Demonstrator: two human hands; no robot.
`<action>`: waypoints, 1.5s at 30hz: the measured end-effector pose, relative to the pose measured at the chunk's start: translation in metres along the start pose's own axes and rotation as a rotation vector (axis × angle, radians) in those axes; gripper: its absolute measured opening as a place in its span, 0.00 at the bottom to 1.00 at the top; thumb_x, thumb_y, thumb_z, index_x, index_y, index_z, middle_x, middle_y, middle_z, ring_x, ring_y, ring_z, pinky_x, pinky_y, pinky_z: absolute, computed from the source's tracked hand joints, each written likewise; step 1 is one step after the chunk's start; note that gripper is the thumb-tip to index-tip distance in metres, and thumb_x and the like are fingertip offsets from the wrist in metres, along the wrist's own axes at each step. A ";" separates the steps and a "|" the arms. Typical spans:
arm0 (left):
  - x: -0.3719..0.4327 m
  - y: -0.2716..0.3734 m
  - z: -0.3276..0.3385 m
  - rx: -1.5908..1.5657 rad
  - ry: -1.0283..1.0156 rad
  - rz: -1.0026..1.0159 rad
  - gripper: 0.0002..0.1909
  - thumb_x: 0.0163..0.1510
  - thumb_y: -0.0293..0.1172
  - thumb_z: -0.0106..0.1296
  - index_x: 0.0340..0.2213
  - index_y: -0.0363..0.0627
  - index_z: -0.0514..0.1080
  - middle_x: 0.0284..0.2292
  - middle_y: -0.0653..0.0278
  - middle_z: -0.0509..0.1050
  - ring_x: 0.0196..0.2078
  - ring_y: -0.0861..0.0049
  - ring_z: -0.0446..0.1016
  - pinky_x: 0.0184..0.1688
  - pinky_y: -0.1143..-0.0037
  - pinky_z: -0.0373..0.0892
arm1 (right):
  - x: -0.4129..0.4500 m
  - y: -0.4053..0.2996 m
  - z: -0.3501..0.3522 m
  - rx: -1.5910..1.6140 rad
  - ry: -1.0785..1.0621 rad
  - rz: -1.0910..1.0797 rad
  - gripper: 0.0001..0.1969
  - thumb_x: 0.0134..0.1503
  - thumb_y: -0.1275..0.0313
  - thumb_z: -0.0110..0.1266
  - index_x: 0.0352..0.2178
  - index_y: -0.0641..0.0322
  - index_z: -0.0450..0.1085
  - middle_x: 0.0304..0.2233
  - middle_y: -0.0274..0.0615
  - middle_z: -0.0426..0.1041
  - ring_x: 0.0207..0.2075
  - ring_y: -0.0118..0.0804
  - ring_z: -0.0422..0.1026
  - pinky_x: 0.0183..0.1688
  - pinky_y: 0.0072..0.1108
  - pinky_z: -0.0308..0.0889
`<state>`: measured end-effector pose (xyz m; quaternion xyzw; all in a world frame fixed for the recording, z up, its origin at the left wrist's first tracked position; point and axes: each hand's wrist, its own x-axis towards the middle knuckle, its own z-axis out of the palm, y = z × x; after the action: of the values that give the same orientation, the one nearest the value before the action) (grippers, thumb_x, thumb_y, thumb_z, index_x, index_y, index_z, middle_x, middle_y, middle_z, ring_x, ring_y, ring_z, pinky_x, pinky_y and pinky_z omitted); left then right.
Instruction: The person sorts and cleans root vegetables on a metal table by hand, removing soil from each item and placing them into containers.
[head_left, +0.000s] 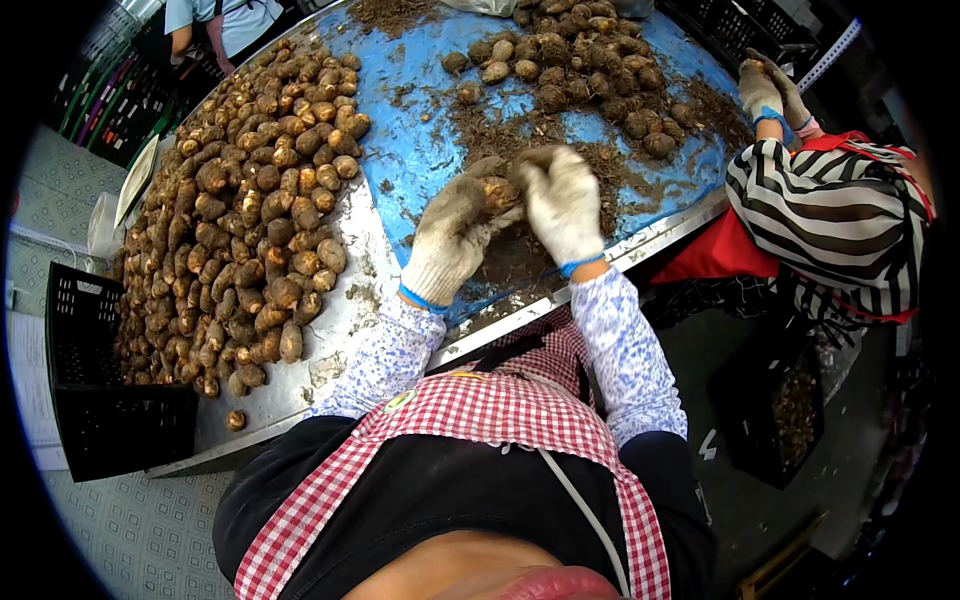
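My left hand (453, 234), in a soiled white knit glove, holds a brown taro corm (498, 193) above the table. Close on its right, my right hand (561, 201) in a matching glove has its fingers curled at the corm's end; whether it grips anything is hidden. Root fibres and soil (517, 135) lie around and under my hands on a blue plastic sheet (409, 97). To the left spreads a large heap of cleaner taro corms (255, 202). Rougher, hairy corms (577, 60) are piled beyond my hands, towards the far side.
A black plastic crate (120, 427) stands at the table's left corner. Two co-workers are near: gloved hands (769, 90) at the right edge, a person in light blue (225, 30) at the far left. Another crate (780, 412) with brown pieces stands low on the right.
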<state>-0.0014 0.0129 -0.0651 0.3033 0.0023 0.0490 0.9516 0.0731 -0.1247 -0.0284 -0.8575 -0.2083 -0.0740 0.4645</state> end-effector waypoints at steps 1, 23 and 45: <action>0.001 0.001 0.004 0.001 -0.012 -0.003 0.25 0.58 0.24 0.45 0.56 0.30 0.58 0.48 0.50 0.69 0.47 0.67 0.73 0.51 0.67 0.73 | 0.011 0.021 0.008 0.644 0.189 0.063 0.04 0.55 0.75 0.57 0.32 0.62 0.72 0.28 0.40 0.76 0.27 0.28 0.74 0.30 0.18 0.72; 0.006 0.001 -0.002 0.060 0.000 -0.023 0.28 0.63 0.46 0.42 0.55 0.34 0.59 0.48 0.50 0.69 0.48 0.63 0.73 0.49 0.66 0.75 | 0.002 0.004 -0.032 -0.253 -0.376 0.066 0.17 0.57 0.55 0.56 0.30 0.61 0.70 0.26 0.47 0.75 0.30 0.41 0.76 0.34 0.30 0.70; -0.004 -0.001 -0.002 0.081 -0.027 -0.146 0.25 0.64 0.43 0.42 0.54 0.35 0.61 0.39 0.53 0.74 0.34 0.71 0.76 0.35 0.72 0.77 | 0.015 0.007 -0.017 -0.201 -0.199 0.059 0.10 0.56 0.66 0.57 0.30 0.64 0.72 0.28 0.46 0.75 0.31 0.41 0.74 0.36 0.29 0.71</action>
<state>-0.0055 0.0130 -0.0670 0.3414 0.0138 -0.0245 0.9395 0.0909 -0.1374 -0.0194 -0.9085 -0.2195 0.0046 0.3555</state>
